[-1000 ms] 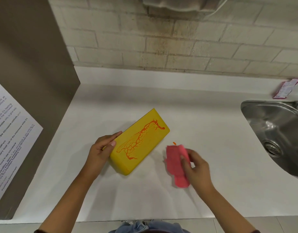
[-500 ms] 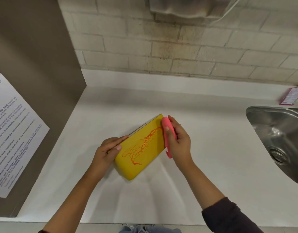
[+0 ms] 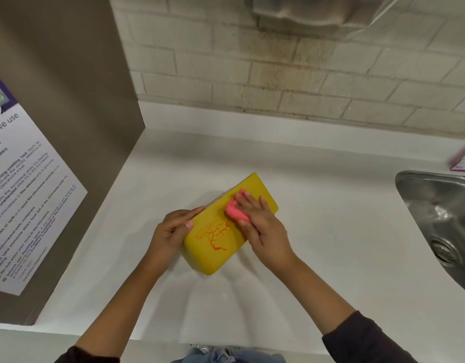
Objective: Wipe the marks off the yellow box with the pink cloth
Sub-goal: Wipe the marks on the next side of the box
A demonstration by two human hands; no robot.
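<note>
A yellow box (image 3: 213,254) lies slanted on the white counter (image 3: 331,252). Orange line marks (image 3: 215,233) cover the nearer half of its top; the far half looks plain yellow. My right hand (image 3: 262,226) lies on the box top and presses the bunched pink cloth (image 3: 235,213) against it, fingers curled over the cloth. My left hand (image 3: 173,229) grips the box's left edge, thumb on the top face and fingers along the side.
A steel sink (image 3: 441,231) is sunk into the counter at the right, with a pink packet (image 3: 463,161) behind it. A brown panel with a printed notice (image 3: 24,205) walls the left side. A brick wall (image 3: 278,74) runs along the back.
My right hand picked the cloth up from the counter, brought it to the box's far end, then wiped toward me. Marks on the far half are gone. Left hand kept its hold.
</note>
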